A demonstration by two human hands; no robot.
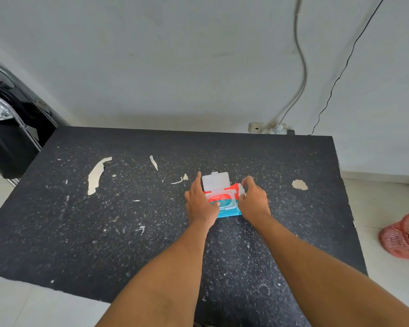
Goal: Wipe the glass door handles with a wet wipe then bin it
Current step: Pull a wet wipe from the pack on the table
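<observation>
A red and blue wet wipe pack (224, 212) lies on the black speckled table (104, 220), a little right of its middle. Its white flip lid (215, 181) stands open, away from me. My left hand (200, 201) lies on the pack's left end, fingers stretched along its side and thumb pressed on the red opening. My right hand (253, 200) holds the pack's right end, its fingertips pinching a small white piece at that edge. No loose wipe shows. No glass door or handle is in view.
A red mesh basket (404, 237) lies on the tiled floor to the right of the table. The table stands against a white wall with a socket (256, 127) and hanging cables. A dark machine with metal parts (7, 119) stands at the left.
</observation>
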